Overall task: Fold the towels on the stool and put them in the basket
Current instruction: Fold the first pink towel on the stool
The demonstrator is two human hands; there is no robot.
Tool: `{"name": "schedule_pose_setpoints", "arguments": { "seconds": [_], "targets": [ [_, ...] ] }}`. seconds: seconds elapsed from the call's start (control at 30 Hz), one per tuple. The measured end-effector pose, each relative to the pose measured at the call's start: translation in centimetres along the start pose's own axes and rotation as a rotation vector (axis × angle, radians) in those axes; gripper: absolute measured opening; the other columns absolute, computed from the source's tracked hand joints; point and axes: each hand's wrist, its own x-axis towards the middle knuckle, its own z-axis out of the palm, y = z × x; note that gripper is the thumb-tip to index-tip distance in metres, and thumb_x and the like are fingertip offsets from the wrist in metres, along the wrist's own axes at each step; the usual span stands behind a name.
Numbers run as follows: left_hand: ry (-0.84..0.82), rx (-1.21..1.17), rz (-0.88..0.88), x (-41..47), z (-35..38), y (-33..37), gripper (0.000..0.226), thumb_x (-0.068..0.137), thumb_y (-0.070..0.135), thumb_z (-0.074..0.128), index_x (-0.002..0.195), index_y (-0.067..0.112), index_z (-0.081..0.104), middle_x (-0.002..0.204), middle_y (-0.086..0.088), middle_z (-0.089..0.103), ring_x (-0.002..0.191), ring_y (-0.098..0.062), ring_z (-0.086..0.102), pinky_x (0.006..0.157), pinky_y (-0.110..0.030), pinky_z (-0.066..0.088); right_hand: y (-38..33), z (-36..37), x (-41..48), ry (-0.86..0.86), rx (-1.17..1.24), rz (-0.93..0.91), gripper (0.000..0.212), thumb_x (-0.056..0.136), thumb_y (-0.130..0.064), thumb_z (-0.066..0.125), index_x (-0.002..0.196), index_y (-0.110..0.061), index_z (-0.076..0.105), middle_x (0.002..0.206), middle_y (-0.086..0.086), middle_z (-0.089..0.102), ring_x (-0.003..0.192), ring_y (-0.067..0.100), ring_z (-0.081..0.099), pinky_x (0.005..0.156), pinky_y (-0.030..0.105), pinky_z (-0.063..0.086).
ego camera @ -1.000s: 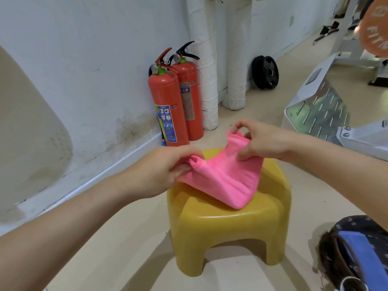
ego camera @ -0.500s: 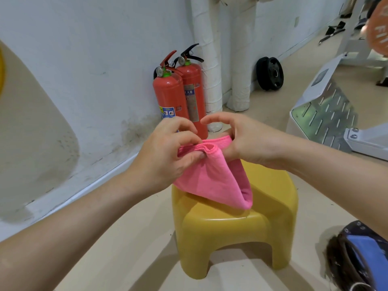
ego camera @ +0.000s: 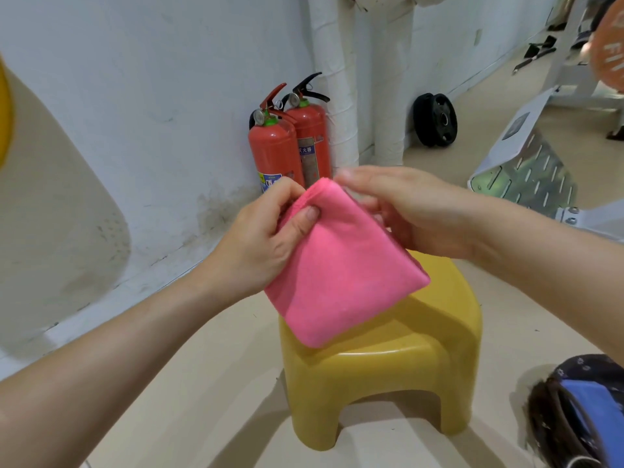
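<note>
Bright, even indoor light falls from above, soft enough that nothing burns out. The glossy yellow plastic stool (ego camera: 388, 393) carries a pale streak of glare along the front edge of its seat. The pink fleecy towel (ego camera: 344, 275) throws a soft shadow onto the seat just under it. Dim shadow with blurred edges lies on the beige floor (ego camera: 209, 400) at the stool's left side and between its legs. The towel's nap reads sharp, while the fingertips (ego camera: 347, 177) of the right hand (ego camera: 418, 217) smear slightly. Wide-angle bending bows the skirting line of the white wall (ego camera: 135, 96) and stretches the forearms at the lower corners. The orange disc (ego camera: 611, 55) at the top right edge is blurred.
</note>
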Motion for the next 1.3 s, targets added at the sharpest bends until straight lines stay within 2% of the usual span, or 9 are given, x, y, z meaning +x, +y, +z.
{"name": "schedule_pose_setpoints", "arguments": {
  "seconds": [0.13,0.27,0.43,0.73,0.9,1.03,1.17,1.23,1.3],
  "targets": [
    [0.067,0.006,-0.053,0.2,-0.2,-0.1,0.008,0.097,0.030,0.049,0.100,0.023,0.052,0.084,-0.007,0.062,0.068,-0.008,0.050,0.063,-0.026,0.041,1.0,-0.4,0.0,0.017,-0.429,0.052,0.044,0.079,-0.054,0.066,0.109,-0.022,0.067,0.103,-0.002,0.074,0.094,0.016,0.071,0.089,0.040,0.055],
    [-0.076,-0.190,-0.320,0.1,-0.2,0.4,0.026,0.096,0.039,0.048,0.118,0.028,0.057,0.091,-0.002,0.068,0.060,0.003,0.058,0.047,-0.010,0.043,1.8,0.3,0.4,0.149,-0.677,-0.009,0.023,0.094,-0.037,0.054,0.101,-0.017,0.064,0.095,0.001,0.070,0.090,0.019,0.067,0.080,0.038,0.053],
    [-0.357,-0.551,-0.625,-0.3,0.0,0.4,0.058,0.081,0.058,0.048,0.106,0.009,0.069,0.100,-0.008,0.074,0.091,-0.021,0.071,0.080,-0.033,0.057,1.3,1.1,0.1,0.080,-0.740,-0.194,0.020,0.094,-0.033,0.056,0.105,-0.018,0.050,0.081,-0.011,0.056,0.069,-0.002,0.051,0.056,0.012,0.040],
    [-0.115,-0.107,-0.363,0.3,0.1,-3.9,0.019,0.097,0.036,0.049,0.104,0.022,0.060,0.097,0.005,0.067,0.091,-0.012,0.062,0.087,-0.036,0.049,3.8,-1.0,0.3,-0.090,-0.351,0.276,0.020,0.097,-0.028,0.053,0.089,-0.011,0.054,0.066,0.009,0.050,0.041,0.011,0.043,0.046,0.026,0.025],
    [-0.282,-0.299,-0.485,0.6,0.1,-4.1,0.024,0.097,0.032,0.049,0.101,0.015,0.066,0.094,-0.003,0.073,0.082,-0.016,0.068,0.078,-0.033,0.055,4.6,-0.5,0.5,-0.030,-0.137,0.280,0.012,0.094,-0.018,0.053,0.084,-0.012,0.052,0.070,0.010,0.053,0.062,0.023,0.054,0.062,0.035,0.049],
    [-0.358,-0.421,-0.463,1.3,0.1,-4.1,0.020,0.099,0.025,0.045,0.105,0.017,0.062,0.092,0.003,0.070,0.081,-0.007,0.064,0.071,-0.020,0.054,4.2,0.3,0.7,0.070,0.095,0.269,0.006,0.086,-0.013,0.052,0.080,-0.014,0.052,0.060,0.005,0.048,0.047,0.016,0.049,0.040,0.024,0.046],
    [-0.427,0.102,-0.197,3.0,2.2,-3.9,0.010,0.096,0.030,0.052,0.099,0.021,0.052,0.085,0.011,0.056,0.075,-0.002,0.051,0.070,-0.016,0.042,6.5,0.8,1.0,-0.014,0.025,0.352,0.019,0.087,-0.027,0.066,0.103,-0.017,0.066,0.093,0.007,0.073,0.079,0.018,0.069,0.065,0.032,0.058],
    [-0.313,0.294,-0.067,3.6,3.5,-3.9,0.016,0.092,0.030,0.059,0.102,0.022,0.049,0.082,0.012,0.054,0.075,-0.006,0.053,0.065,-0.017,0.039,8.3,0.4,1.3,0.110,-0.051,0.360,0.026,0.088,-0.018,0.067,0.112,-0.011,0.064,0.106,0.012,0.072,0.095,0.025,0.069,0.084,0.040,0.056],
    [-0.159,0.436,0.127,3.4,4.7,-3.7,0.022,0.085,0.028,0.062,0.102,0.018,0.052,0.090,0.004,0.054,0.085,-0.019,0.054,0.073,-0.026,0.041,10.2,-0.4,1.4,0.284,-0.181,0.369,0.030,0.087,-0.013,0.066,0.115,-0.008,0.060,0.105,0.013,0.069,0.090,0.025,0.066,0.077,0.038,0.057]
  ]
}}
